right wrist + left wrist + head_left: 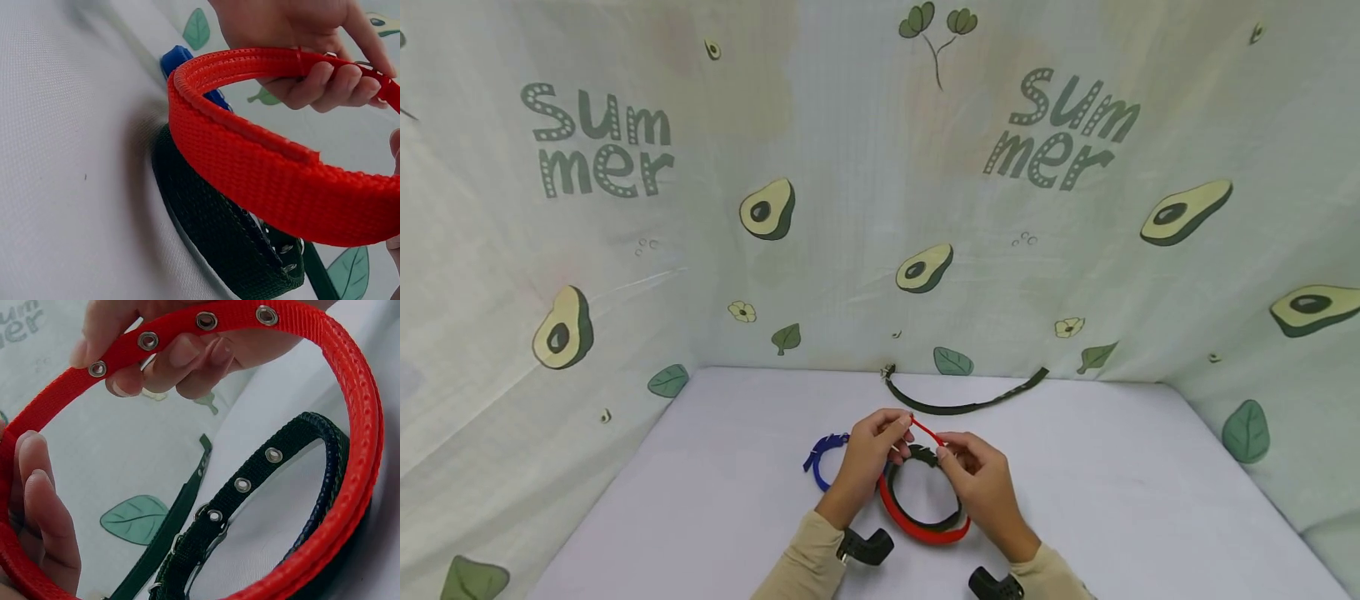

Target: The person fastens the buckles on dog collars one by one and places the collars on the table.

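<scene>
A red collar (917, 531) with metal eyelets forms a loop between my two hands over the table. My left hand (867, 454) pinches one end, near a metal buckle in the right wrist view. In my right hand (987, 485), thumb and fingers grip the eyelet strap (206, 320) on the other side. Beneath the red loop, a dark green collar (309, 434) lies buckled in a ring. A blue collar (814, 468), also curled round, lies left of it, partly hidden by my left forearm.
A long dark green strap (951, 409), unrolled with a buckle at its left end, lies along the back of the white table (737, 467). Behind it hangs a cloth (842, 167) printed with avocados and leaves. Black wrist mounts (867, 547) sit on both wrists.
</scene>
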{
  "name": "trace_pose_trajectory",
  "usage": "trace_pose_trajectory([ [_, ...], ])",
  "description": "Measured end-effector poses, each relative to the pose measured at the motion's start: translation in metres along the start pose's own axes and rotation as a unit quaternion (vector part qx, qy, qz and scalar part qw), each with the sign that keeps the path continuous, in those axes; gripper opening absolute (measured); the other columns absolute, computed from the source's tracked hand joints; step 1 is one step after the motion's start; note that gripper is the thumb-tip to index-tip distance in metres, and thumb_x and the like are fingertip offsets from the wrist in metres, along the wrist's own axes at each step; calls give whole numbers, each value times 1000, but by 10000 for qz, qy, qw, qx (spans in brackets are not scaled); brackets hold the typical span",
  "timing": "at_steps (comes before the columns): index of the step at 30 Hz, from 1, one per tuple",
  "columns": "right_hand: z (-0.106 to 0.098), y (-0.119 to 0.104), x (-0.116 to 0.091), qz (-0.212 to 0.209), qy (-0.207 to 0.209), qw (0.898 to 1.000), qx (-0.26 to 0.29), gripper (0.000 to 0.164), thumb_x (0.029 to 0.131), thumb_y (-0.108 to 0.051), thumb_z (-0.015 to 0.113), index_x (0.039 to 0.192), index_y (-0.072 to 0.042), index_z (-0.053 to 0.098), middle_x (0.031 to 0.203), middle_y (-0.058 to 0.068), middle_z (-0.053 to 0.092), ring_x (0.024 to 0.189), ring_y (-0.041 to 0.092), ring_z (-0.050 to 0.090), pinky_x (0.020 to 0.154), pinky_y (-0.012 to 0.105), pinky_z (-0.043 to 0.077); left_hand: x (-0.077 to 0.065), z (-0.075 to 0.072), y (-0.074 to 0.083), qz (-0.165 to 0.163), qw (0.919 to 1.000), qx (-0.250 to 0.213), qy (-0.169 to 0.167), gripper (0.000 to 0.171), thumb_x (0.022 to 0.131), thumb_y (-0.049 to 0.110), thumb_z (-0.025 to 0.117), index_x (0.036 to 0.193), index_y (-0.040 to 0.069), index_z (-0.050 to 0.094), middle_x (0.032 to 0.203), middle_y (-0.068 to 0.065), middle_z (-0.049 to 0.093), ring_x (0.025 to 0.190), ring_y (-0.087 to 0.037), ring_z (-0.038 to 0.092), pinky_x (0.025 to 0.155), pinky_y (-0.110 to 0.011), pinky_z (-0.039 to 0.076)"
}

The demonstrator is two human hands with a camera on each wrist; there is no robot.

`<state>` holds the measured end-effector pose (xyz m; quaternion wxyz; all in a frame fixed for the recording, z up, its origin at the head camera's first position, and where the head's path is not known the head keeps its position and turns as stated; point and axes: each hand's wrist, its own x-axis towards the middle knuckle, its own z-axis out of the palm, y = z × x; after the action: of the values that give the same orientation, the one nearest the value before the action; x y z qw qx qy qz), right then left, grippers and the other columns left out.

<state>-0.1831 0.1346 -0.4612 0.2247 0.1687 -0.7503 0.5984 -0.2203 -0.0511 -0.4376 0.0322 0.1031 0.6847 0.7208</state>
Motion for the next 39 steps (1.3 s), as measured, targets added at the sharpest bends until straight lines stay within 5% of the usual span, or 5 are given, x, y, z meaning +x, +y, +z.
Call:
trace_pose_trajectory([
  [7,-3,-19,3,-541,-7,9985,-25,22,86,11,71,105,1,74,80,7,65,62,20,52,49,24,43,2,-8,1,-468,9946,-779,-492,35,96,23,69,119,-2,61,78,-4,58,66,-12,55,62,-24,50],
  [24,-5,-53,8,321,59,9994,77,19,90,8,69,105,-2,75,85,6,68,68,18,58,57,23,50,1,-7,9,-975,9829,-1470,-527,30,92,20,73,116,4,64,74,-1,53,59,-9,48,53,-18,45],
  [31,-13,-60,15,-649,129,9964,-524,23,84,14,70,101,-1,75,83,6,65,66,14,53,53,20,46,2,-2,9,-754,9816,-1593,-732,23,92,16,71,111,4,63,71,0,51,57,-9,45,51,-19,43],
  [36,-13,-65,17,-1704,-84,9815,-866,28,77,19,72,98,1,75,82,5,64,63,13,50,50,19,42,-4,4,13,-613,9864,-1180,-970,26,93,13,71,113,1,62,75,-1,58,59,-10,47,54,-20,44],
  [39,-10,-70,17,-1847,-129,9784,-923,27,75,19,73,97,2,74,81,5,64,62,15,50,50,20,42,-6,8,15,-512,9883,-941,-1087,28,93,15,73,114,0,62,81,-4,63,60,-11,48,55,-21,44],
])
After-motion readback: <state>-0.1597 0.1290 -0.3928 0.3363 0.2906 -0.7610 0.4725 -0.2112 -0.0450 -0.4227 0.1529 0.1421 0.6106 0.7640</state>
